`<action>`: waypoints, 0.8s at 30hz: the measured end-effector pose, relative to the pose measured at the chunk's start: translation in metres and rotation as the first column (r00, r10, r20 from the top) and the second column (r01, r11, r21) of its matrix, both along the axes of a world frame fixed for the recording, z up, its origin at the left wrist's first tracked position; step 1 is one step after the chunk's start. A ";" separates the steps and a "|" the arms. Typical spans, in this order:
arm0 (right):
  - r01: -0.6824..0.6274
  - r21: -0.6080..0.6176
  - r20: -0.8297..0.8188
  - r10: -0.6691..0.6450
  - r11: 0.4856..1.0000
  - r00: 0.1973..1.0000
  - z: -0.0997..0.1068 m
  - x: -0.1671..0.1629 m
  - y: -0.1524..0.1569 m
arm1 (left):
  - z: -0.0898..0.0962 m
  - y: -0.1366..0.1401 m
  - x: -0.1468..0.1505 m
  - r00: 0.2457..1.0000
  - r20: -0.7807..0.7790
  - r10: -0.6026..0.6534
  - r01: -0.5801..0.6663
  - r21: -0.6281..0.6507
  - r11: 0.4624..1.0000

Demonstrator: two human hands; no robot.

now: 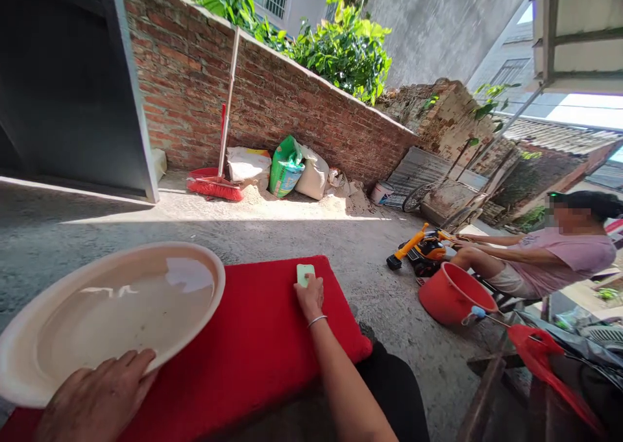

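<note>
L hand point(100, 393) on basin point(19, 344) rim — grip, can't tell; R hand point(311, 297) holds pale-green block point(304, 270) on red bench point(257, 325). Water's point(121, 306) in — we judge work underway, remainder unclear.

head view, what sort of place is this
Probably an outdoor yard beside houses. A rough brick wall bounds it, filled sacks sit at the wall's foot, and bare grey ground lies partly in sun, partly in shade.
</note>
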State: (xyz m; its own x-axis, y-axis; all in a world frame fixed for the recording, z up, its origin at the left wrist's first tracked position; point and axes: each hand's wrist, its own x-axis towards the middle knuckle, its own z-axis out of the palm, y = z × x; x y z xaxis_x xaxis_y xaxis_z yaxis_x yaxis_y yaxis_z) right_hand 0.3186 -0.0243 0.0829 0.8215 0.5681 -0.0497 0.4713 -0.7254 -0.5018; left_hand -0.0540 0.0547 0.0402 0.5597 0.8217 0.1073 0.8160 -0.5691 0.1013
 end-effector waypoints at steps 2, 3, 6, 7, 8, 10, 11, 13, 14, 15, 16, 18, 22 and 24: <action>-0.134 0.019 -0.015 0.134 0.991 0.991 -0.011 -0.039 0.012 | 0.001 -0.001 -0.001 0.998 -0.054 -0.037 0.041 0.078 0.996; -0.217 0.037 -0.033 0.218 0.975 0.975 -0.015 -0.056 0.017 | 0.003 -0.002 -0.001 0.996 -0.075 -0.052 0.061 0.114 0.992; -0.359 0.108 -0.094 0.369 0.927 0.925 -0.015 -0.074 0.022 | 0.015 -0.009 0.001 0.997 -0.058 -0.058 0.066 0.149 0.987; -0.345 0.125 -0.103 0.358 0.930 0.928 -0.011 -0.067 0.020 | 0.020 -0.012 0.003 0.997 -0.052 -0.057 0.064 0.145 0.987; -0.295 0.132 -0.104 0.309 0.946 0.945 -0.006 -0.055 0.017 | 0.026 -0.016 0.005 0.997 -0.048 -0.053 0.059 0.135 0.989; -0.145 0.127 -0.079 0.155 0.981 0.985 0.004 -0.016 0.009 | 0.037 -0.022 0.010 0.998 -0.061 -0.035 0.041 0.095 0.995; -0.060 0.116 -0.068 0.069 0.991 0.995 0.008 0.007 0.007 | 0.041 -0.024 0.013 0.998 -0.061 -0.019 0.024 0.080 0.997; 0.083 0.083 -0.052 -0.079 0.993 0.996 0.011 0.049 0.007 | 0.047 -0.026 0.020 0.998 -0.066 0.000 0.003 0.052 0.999; 0.124 0.068 -0.049 -0.121 0.990 0.991 0.010 0.065 0.009 | 0.048 -0.027 0.022 0.997 -0.070 0.015 -0.012 0.041 0.999; 0.155 0.053 -0.046 -0.153 0.986 0.987 0.009 0.075 0.013 | 0.049 -0.027 0.024 0.997 -0.074 0.027 -0.025 0.030 0.999; 0.171 0.040 -0.043 -0.169 0.984 0.985 0.006 0.080 0.017 | 0.050 -0.028 0.025 0.996 -0.078 0.039 -0.037 0.018 0.999; 0.161 0.024 -0.036 -0.160 0.987 0.986 0.000 0.070 0.029 | 0.053 -0.029 0.025 0.995 -0.083 0.048 -0.049 -0.006 0.999; -0.082 0.065 -0.024 0.084 0.994 0.996 -0.020 -0.002 0.061 | 0.059 -0.032 0.025 0.994 -0.090 0.054 -0.056 -0.021 0.998; -0.268 0.105 -0.041 0.273 0.958 0.961 -0.029 -0.039 0.074 | 0.060 -0.033 0.024 0.995 -0.086 0.054 -0.055 -0.009 0.998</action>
